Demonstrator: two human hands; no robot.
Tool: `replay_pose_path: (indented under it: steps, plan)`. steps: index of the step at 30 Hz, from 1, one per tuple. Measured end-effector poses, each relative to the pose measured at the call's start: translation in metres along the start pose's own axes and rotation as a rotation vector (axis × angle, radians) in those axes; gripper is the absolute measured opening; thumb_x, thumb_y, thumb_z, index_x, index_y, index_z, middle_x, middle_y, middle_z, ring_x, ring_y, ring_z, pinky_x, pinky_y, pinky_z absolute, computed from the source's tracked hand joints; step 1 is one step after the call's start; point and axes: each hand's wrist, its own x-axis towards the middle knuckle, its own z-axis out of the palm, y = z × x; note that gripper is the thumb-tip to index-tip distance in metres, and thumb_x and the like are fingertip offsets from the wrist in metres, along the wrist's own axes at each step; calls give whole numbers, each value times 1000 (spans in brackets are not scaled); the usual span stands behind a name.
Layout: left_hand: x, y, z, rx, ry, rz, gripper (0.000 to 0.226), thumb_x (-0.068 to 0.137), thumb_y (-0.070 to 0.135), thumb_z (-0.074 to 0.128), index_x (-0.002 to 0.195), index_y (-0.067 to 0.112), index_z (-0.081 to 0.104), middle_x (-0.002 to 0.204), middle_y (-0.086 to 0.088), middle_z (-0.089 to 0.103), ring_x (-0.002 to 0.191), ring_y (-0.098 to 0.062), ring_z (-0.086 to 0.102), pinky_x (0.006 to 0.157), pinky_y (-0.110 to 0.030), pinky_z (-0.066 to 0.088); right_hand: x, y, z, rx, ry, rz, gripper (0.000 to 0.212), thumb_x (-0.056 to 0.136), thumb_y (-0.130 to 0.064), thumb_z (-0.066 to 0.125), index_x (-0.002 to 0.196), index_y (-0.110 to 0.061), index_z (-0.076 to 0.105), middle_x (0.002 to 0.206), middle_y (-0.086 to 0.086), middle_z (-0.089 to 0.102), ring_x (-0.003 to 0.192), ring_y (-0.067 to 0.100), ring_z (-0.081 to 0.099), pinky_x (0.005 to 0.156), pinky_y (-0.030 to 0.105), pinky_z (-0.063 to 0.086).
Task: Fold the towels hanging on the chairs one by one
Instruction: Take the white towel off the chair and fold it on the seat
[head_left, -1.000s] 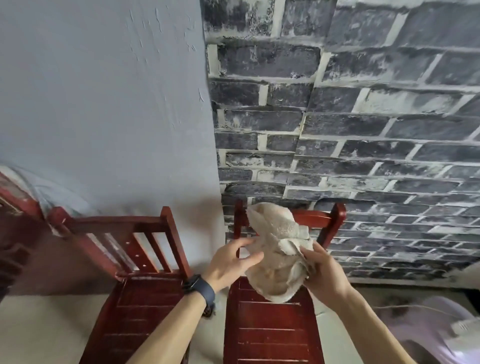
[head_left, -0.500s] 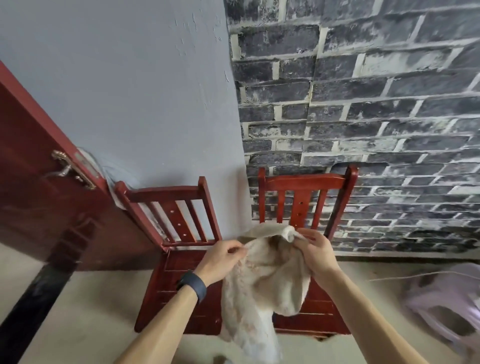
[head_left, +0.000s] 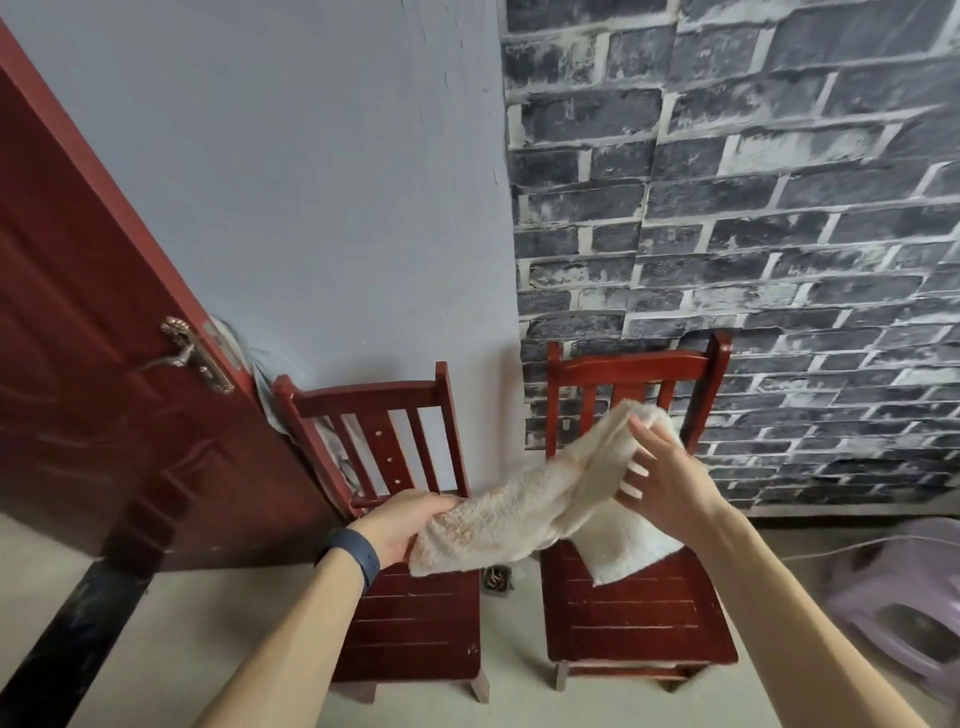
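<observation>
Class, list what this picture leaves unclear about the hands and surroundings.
Head view:
Right hand: whether its thumb pinches the towel; the towel covers it.
Grey cloth behind the left chair: mostly hidden by the door and chair slats.
Small floor object beside that chair: too small to identify.
Lilac stool: blurred, cut off by the right edge.

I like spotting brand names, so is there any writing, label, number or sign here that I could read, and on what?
None: no readable text shows anywhere.
The towel, the door, the left chair, the right chair and the brick wall carry no lettering.
The dark wristband shows no legible logo or display.
</observation>
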Motion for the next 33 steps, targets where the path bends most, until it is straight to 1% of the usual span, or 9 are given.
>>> replay_pose_path:
  steps: [4, 6, 8, 11, 16, 20, 25, 29, 33]
  plan:
    - [-11, 1, -10, -139, -42, 86, 18, 91, 13, 63, 100, 7, 77, 106, -14, 74, 99, -27, 70, 88, -36, 52, -10, 17, 10, -133, -114, -55, 59, 93, -16, 67, 131, -54, 42, 113, 2, 72, 102, 24, 69, 90, 51, 50]
    - [-10, 2, -14, -172, -59, 137, 32, 81, 15, 70, 110, 4, 73, 112, -16, 72, 106, -29, 67, 95, -38, 48, -14, 45, 16, -304, -47, 82, 69, 85, -24, 77, 142, -36, 40, 124, 9, 68, 113, 31, 65, 95, 59, 49]
    - [-4, -2, -19, -167, -41, 164, 67, 64, 18, 84, 125, 2, 63, 125, -19, 65, 118, -33, 61, 106, -43, 42, -13, 66, 21, -314, 48, 202, 72, 66, -27, 91, 127, -9, 58, 117, 15, 71, 107, 31, 69, 88, 51, 54]
    - [23, -17, -33, -167, 9, 205, 105, 39, 21, 97, 135, 12, 54, 137, -16, 58, 127, -34, 53, 112, -54, 35, -6, 72, 33, -215, 206, 228, 49, 72, -10, 86, 114, 1, 64, 109, 20, 72, 101, 33, 68, 77, 43, 57]
    - [-8, -7, -21, -417, -40, 198, 45, 68, 33, 84, 106, 12, 73, 117, -14, 71, 118, -32, 61, 108, -47, 39, -6, 54, 45, -285, 142, 182, 37, 81, -11, 81, 112, 0, 65, 105, 20, 72, 95, 34, 71, 72, 42, 61]
    - [-11, -5, -25, -488, 30, 168, 21, 89, 27, 66, 89, 7, 72, 99, -17, 72, 95, -32, 69, 91, -40, 51, 0, 45, 46, -508, 119, 112, 40, 81, -14, 82, 114, -5, 61, 106, 15, 73, 88, 26, 75, 66, 35, 62]
    - [-7, -17, -32, -486, 98, 101, 25, 90, 15, 64, 110, 0, 70, 110, -16, 70, 104, -29, 66, 86, -37, 52, 7, 35, 46, -695, 117, 65, 30, 85, -22, 78, 101, 1, 69, 94, 15, 75, 86, 26, 74, 77, 39, 63]
    - [-7, -34, -31, -326, 36, -37, 25, 83, 12, 74, 107, 7, 72, 116, -9, 70, 113, -28, 61, 105, -44, 44, 13, 28, 42, -982, 149, -11, 24, 96, -22, 64, 115, -11, 53, 93, 0, 61, 82, 14, 59, 66, 27, 49]
    - [-4, -53, -22, -188, 67, -212, 20, 83, 1, 73, 103, 3, 71, 109, -10, 70, 102, -27, 65, 97, -42, 52, 18, 23, 35, -1441, 100, -74, 29, 97, -12, 46, 126, -12, 52, 91, 0, 58, 77, 18, 56, 59, 28, 43]
